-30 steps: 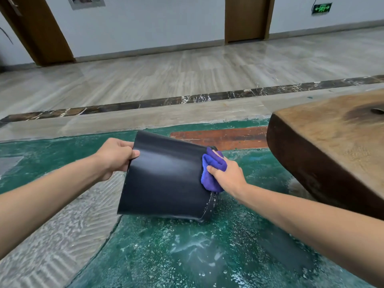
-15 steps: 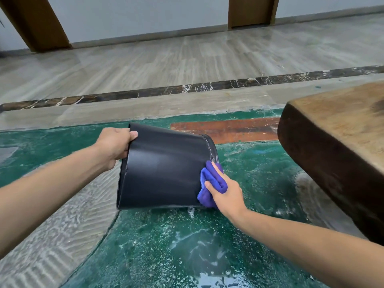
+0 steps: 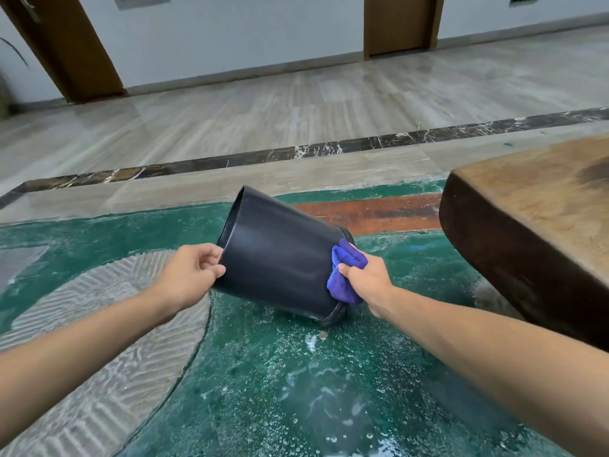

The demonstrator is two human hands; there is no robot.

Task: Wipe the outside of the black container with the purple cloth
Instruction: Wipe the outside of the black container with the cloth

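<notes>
Fingers of the right hand (image 3: 365, 278) curl around the bunched cloth (image 3: 346, 275), pressing it against the container (image 3: 280, 258) low on its wall, just above the base. The left hand (image 3: 194, 275) pinches the open rim, thumb on the outside and fingertips apparently hooked inside, though the inner side is hidden. The container lies tipped on its side, mouth toward the left and raised, with only the base edge resting on the green, wet-looking floor (image 3: 296, 390).

Slipping is the main risk. The floor shows what look like foam and puddles, so the single point of contact could skate away if the cloth pushes sideways harder than the left hand resists. The rim pinch is narrow; a wet, smooth rim could slide out of it, and the container would roll or drop. The cloth is wadded, so only a small patch touches the wall, and much of the surface, including the far side hidden from the camera, could be missed unless the container is turned. A heavy wooden slab (image 3: 527, 232) sits near the right forearm; a wide stroke to the right could knock the elbow or the container against it.
</notes>
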